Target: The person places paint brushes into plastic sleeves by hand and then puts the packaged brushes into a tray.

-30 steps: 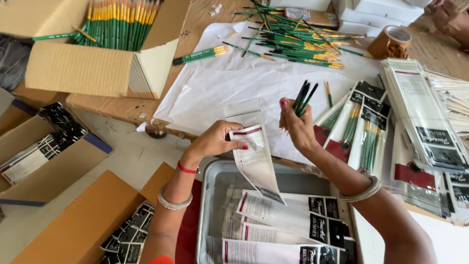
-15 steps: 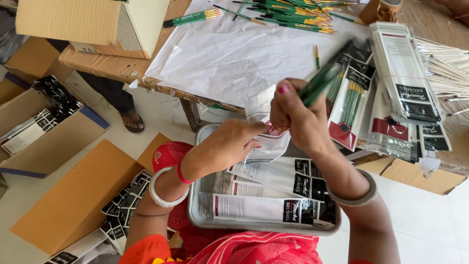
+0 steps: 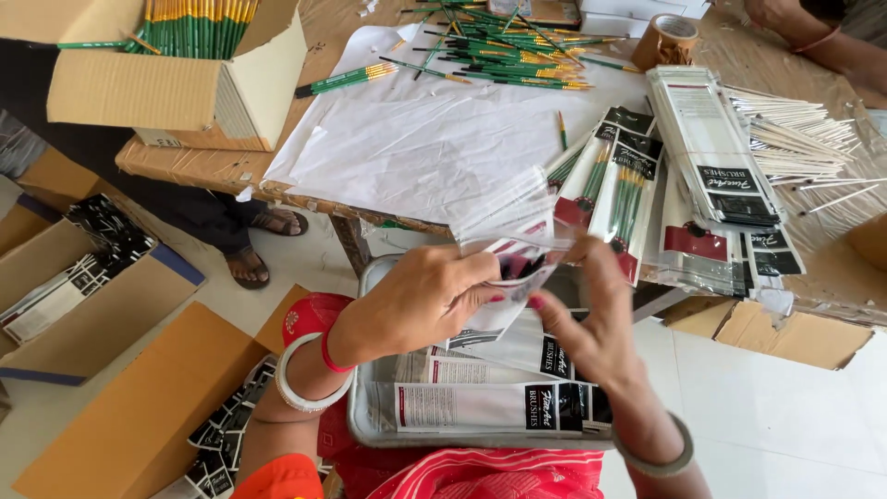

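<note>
Both the left hand and right hand pinch a thin, slippery, floppy clear sleeve at its open mouth above the tray.

Pale tiled floor; paper-covered wooden table; open cardboard boxes on floor; daylight.

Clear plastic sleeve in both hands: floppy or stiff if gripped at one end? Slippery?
The clear plastic sleeve is probably floppy: it bends and creases between the left hand and right hand. Likely very light, being thin and see-through. Its glossy film suggests it could slip unless pinched.
</note>
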